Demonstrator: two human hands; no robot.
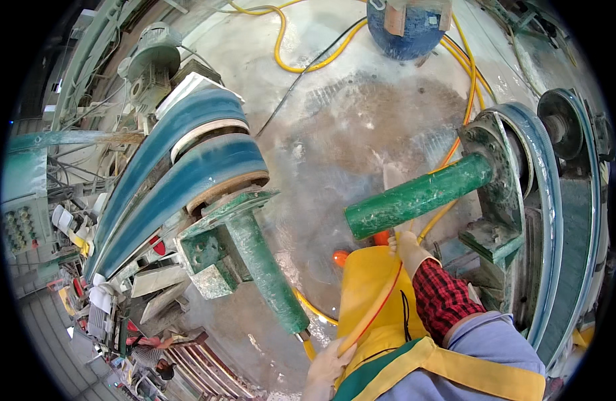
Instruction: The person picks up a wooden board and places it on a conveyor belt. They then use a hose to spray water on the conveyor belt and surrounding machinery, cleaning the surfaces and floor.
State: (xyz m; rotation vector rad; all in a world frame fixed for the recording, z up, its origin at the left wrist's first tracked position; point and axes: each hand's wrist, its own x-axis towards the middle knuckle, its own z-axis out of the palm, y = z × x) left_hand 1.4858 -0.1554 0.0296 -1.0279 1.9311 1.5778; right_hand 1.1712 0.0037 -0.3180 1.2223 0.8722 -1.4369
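Note:
A yellow hose [380,309] with a red edge runs in front of my yellow apron [362,275]. My left hand [328,365] is closed around its lower part, near the lower edge. Higher up, my right hand [408,251] is closed on the same hose; its fingertips are small and partly hidden. The right hand is just below a thick green cylinder [418,195] that juts from the right-hand belt machine. Left of my left hand, another green cylinder [268,275] slants down from the left-hand machine, its tip close to that hand.
Blue belts on wheels [214,164] stand at left, another belt machine [545,200] at right. A blue drum [407,30] stands far ahead on the wet floor [348,127]. Yellow hoses [279,47] trail over the floor. A person [147,354] is at lower left.

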